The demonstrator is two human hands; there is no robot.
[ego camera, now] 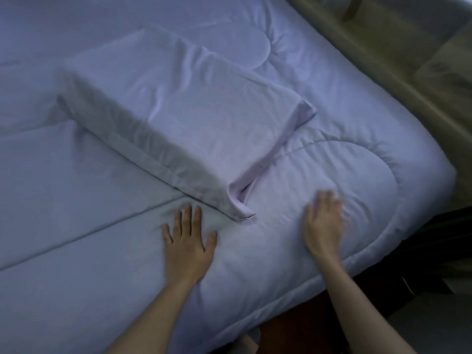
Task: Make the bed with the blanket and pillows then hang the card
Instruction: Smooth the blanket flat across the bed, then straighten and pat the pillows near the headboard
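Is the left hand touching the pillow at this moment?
Apart. In the head view, the left hand lies flat, fingers spread, on the blanket, and a strip of blanket shows between its fingertips and the pillow edge.

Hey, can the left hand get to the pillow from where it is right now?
Probably yes. The left hand lies flat and open on the blanket, its fingertips just short of the pillow's near corner, with nothing between them. The right hand is off to the side, clear of that path.
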